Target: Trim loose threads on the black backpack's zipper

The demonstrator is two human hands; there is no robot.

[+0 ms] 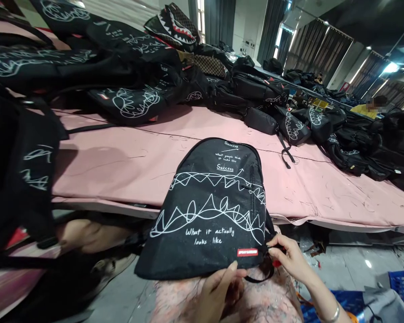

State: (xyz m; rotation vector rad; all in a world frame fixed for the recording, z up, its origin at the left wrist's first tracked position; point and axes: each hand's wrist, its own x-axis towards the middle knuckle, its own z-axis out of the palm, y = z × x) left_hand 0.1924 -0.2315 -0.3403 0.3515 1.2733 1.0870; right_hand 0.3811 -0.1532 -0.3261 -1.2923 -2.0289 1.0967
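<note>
The black backpack (212, 211) lies face up, its long axis running away from the person, top pointing to the pink table (121, 161). The left hand (218, 289) pinches its bottom edge; the right hand (287, 258), just beside, grips its lower corner.

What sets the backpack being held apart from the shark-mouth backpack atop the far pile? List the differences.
The held backpack is plain black with white scribble lines and "Success" lettering; the shark-mouth backpack shows teeth, red and a checked pattern. The held one lies at the table edge, gripped by left hand and right hand; the other rests untouched on the pile. Both are backpacks.
</note>
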